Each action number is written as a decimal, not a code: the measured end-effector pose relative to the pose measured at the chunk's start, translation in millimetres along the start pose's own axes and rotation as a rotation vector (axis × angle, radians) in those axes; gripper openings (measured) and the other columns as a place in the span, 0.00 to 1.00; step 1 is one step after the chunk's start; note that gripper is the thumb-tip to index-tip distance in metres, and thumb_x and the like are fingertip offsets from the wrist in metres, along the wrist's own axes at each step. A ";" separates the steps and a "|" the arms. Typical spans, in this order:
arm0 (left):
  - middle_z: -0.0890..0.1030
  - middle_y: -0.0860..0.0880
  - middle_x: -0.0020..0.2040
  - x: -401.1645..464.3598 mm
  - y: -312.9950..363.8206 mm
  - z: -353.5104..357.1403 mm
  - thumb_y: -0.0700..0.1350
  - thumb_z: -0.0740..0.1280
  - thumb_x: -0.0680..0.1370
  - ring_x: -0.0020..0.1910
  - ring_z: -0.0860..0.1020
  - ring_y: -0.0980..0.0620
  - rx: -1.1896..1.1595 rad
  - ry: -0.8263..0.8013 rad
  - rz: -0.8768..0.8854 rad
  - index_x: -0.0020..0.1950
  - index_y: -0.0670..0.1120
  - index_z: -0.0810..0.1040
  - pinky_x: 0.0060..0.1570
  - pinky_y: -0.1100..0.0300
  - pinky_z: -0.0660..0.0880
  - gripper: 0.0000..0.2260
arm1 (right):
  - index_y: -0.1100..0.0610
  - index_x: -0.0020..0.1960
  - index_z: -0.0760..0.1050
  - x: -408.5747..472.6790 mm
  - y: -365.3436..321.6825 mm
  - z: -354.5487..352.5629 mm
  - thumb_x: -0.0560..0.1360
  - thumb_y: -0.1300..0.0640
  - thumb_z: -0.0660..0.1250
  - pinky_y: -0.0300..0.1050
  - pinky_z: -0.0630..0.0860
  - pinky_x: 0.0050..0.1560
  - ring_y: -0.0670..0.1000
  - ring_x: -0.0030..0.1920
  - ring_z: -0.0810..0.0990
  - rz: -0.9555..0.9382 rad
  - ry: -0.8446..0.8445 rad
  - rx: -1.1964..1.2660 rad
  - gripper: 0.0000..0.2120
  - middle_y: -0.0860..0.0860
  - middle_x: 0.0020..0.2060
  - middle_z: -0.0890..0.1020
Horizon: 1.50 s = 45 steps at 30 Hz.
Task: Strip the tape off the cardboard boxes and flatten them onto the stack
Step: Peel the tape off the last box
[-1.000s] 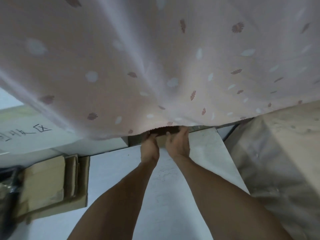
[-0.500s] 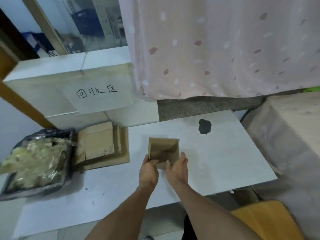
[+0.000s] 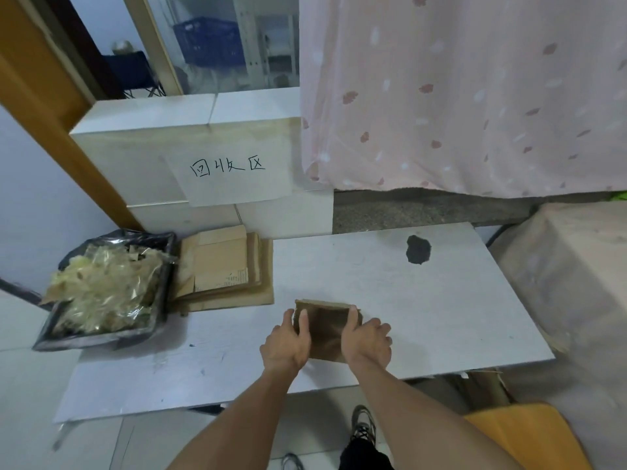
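1. My left hand (image 3: 284,344) and right hand (image 3: 367,340) grip the cardboard box (image 3: 327,329) by its sides, thumbs curled over it.
2. Box sits on the white table (image 3: 441,317), between my hands.
3. Flattened stack (image 3: 224,269) lies beyond my left hand; tape bin (image 3: 105,290) further left.

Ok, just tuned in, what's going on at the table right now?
A person holds a small cardboard box on the white table, left hand on its left side and right hand on its right, thumbs over the top. It isn't flattened yet. The stack of flat cardboard lies to the left, beside a black bin full of stripped tape.
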<state>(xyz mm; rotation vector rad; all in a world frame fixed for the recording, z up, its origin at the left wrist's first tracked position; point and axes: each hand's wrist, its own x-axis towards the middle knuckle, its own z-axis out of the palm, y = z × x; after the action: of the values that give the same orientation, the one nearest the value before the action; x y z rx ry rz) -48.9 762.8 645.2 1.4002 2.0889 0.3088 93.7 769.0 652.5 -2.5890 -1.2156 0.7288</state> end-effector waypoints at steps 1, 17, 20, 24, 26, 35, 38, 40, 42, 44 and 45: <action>0.80 0.48 0.61 2.9 1.1 0.2 0.74 0.33 0.72 0.59 0.79 0.45 -0.009 -0.001 -0.021 0.71 0.57 0.66 0.62 0.42 0.74 0.40 | 0.60 0.63 0.68 2.6 -1.2 0.7 0.80 0.34 0.44 0.55 0.76 0.54 0.60 0.54 0.77 -0.008 0.022 0.075 0.33 0.58 0.58 0.75; 0.76 0.46 0.64 59.9 72.7 4.7 0.74 0.41 0.73 0.62 0.74 0.44 -0.600 0.040 -0.194 0.70 0.53 0.69 0.64 0.49 0.69 0.38 | 0.51 0.62 0.70 84.9 -31.5 -15.7 0.73 0.24 0.41 0.47 0.69 0.51 0.52 0.49 0.73 -0.149 -0.320 0.423 0.38 0.50 0.54 0.74; 0.76 0.49 0.53 67.0 77.2 6.4 0.74 0.43 0.73 0.51 0.74 0.47 -0.621 0.143 -0.278 0.57 0.51 0.70 0.54 0.51 0.69 0.32 | 0.54 0.55 0.70 95.0 -32.2 -21.0 0.71 0.23 0.37 0.50 0.71 0.50 0.56 0.49 0.76 -0.126 -0.248 0.375 0.41 0.51 0.50 0.76; 0.78 0.48 0.45 74.6 64.7 4.1 0.71 0.45 0.77 0.46 0.76 0.44 -0.327 0.137 -0.374 0.52 0.49 0.70 0.54 0.49 0.71 0.28 | 0.58 0.49 0.73 102.5 -36.4 -20.7 0.80 0.34 0.45 0.54 0.75 0.54 0.59 0.49 0.78 -0.069 -0.150 0.203 0.30 0.54 0.48 0.79; 0.81 0.47 0.49 77.9 53.1 4.4 0.67 0.51 0.79 0.49 0.79 0.44 -0.173 0.077 -0.371 0.57 0.47 0.71 0.56 0.49 0.74 0.25 | 0.60 0.56 0.70 103.0 -36.1 -17.0 0.80 0.41 0.55 0.56 0.76 0.55 0.61 0.52 0.79 -0.048 -0.173 0.153 0.22 0.56 0.55 0.78; 0.80 0.44 0.56 84.8 60.7 26.9 0.59 0.56 0.80 0.56 0.78 0.41 0.012 -0.096 -0.273 0.65 0.48 0.66 0.59 0.46 0.70 0.20 | 0.54 0.75 0.56 72.5 -62.1 24.9 0.79 0.46 0.59 0.53 0.70 0.59 0.59 0.58 0.76 -0.059 -0.248 -0.002 0.29 0.57 0.64 0.72; 0.80 0.44 0.58 79.5 56.6 30.2 0.64 0.48 0.80 0.59 0.76 0.41 0.138 -0.121 -0.395 0.61 0.48 0.73 0.62 0.44 0.65 0.25 | 0.58 0.71 0.61 65.6 -61.2 33.5 0.80 0.44 0.55 0.52 0.68 0.59 0.60 0.59 0.73 0.026 -0.219 -0.133 0.26 0.59 0.62 0.70; 0.76 0.43 0.64 82.1 50.5 27.0 0.66 0.48 0.79 0.65 0.72 0.41 0.221 -0.121 -0.445 0.66 0.48 0.73 0.65 0.44 0.63 0.29 | 0.61 0.69 0.63 71.3 -61.2 34.9 0.79 0.43 0.55 0.53 0.69 0.61 0.60 0.61 0.72 0.040 -0.197 -0.174 0.27 0.60 0.64 0.69; 0.71 0.42 0.69 89.1 46.4 25.9 0.63 0.51 0.80 0.67 0.70 0.40 0.155 -0.125 -0.423 0.73 0.47 0.66 0.66 0.43 0.63 0.27 | 0.62 0.70 0.61 77.2 -62.6 36.3 0.78 0.43 0.58 0.53 0.71 0.61 0.60 0.61 0.72 -0.006 -0.173 -0.108 0.29 0.60 0.65 0.69; 0.70 0.41 0.71 97.0 46.7 28.4 0.57 0.52 0.81 0.66 0.72 0.39 -0.077 -0.143 -0.322 0.77 0.48 0.57 0.65 0.44 0.66 0.26 | 0.61 0.74 0.55 81.0 -65.0 40.0 0.77 0.41 0.62 0.52 0.70 0.64 0.60 0.62 0.73 -0.102 -0.194 -0.043 0.35 0.59 0.68 0.68; 0.70 0.41 0.70 99.9 48.8 29.5 0.56 0.52 0.81 0.64 0.73 0.39 -0.182 -0.147 -0.289 0.79 0.49 0.53 0.64 0.45 0.67 0.27 | 0.59 0.76 0.52 82.7 -66.1 41.4 0.77 0.40 0.62 0.52 0.69 0.64 0.59 0.63 0.73 -0.130 -0.204 -0.023 0.37 0.59 0.67 0.69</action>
<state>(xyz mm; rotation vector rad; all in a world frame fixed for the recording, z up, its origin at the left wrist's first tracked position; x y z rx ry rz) -20.8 869.1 611.3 0.9705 2.0505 0.2612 73.4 873.2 612.1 -2.4728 -1.4431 0.9757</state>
